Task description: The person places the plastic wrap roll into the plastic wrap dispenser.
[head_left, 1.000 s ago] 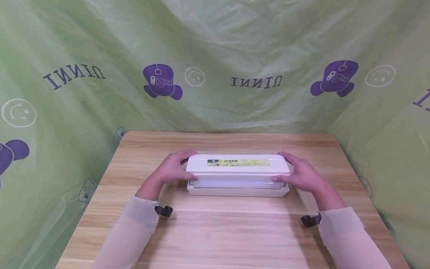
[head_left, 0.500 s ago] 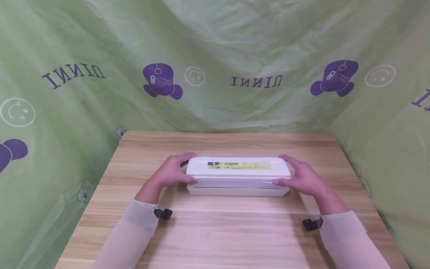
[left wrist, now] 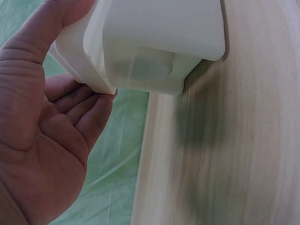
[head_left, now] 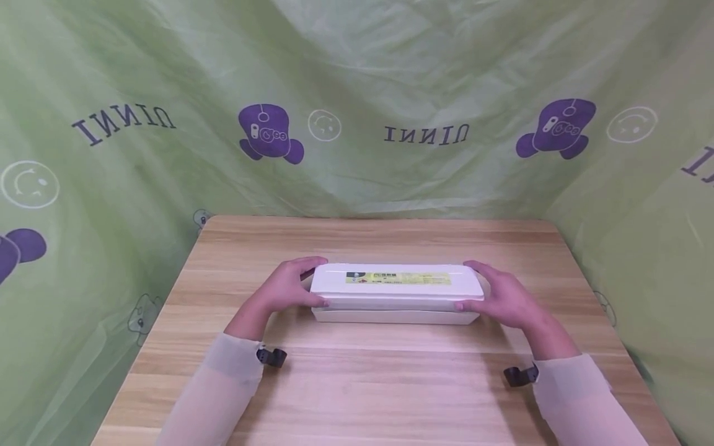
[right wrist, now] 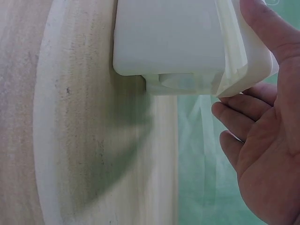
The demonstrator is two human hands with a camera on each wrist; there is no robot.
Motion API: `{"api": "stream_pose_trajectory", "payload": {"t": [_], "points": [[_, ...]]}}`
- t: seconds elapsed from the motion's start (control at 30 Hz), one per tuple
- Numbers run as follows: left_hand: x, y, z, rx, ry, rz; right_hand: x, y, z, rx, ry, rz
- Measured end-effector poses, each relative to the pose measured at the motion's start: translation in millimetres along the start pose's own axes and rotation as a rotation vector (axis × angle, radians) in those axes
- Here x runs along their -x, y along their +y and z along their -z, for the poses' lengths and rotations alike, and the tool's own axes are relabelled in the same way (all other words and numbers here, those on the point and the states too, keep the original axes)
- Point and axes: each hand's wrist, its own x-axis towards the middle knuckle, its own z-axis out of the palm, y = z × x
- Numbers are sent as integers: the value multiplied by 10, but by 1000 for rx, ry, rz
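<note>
A long white cling film box stands on the table, its lid (head_left: 329, 286) over its base (head_left: 396, 316). A yellow-green label (head_left: 397, 279) lies along the lid's top. My left hand (head_left: 286, 286) grips the lid's left end, thumb on the front edge and fingers at the back. At the other end my right hand (head_left: 506, 298) holds the lid the same way. In the left wrist view a narrow gap shows between the lid (left wrist: 70, 58) and the base (left wrist: 164, 23). The right wrist view shows the lid (right wrist: 258, 56) close against the base (right wrist: 168, 37). The box's inside is hidden.
The wood-grain table (head_left: 357, 384) extends in front of the box and to both sides. Green printed cloth (head_left: 357, 179) hangs close behind the table and along its sides. Small black wrist cameras (head_left: 271, 357) stick out at both sleeves.
Both hands have lowered the lid onto the base, bringing it slightly toward the front. The clear roll area visible before between lid and base is now covered. The base has stayed in place.
</note>
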Motion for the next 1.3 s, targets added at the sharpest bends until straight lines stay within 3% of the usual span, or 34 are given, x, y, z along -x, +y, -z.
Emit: {"api": "stream_pose_trajectory", "payload": {"t": [0.6, 1.3], "points": [[61, 7, -50, -7, -5, 19, 66, 15, -52, 1, -36, -60], [111, 17, -77, -21, -8, 31, 62, 51, -89, -4, -36, -10]]}}
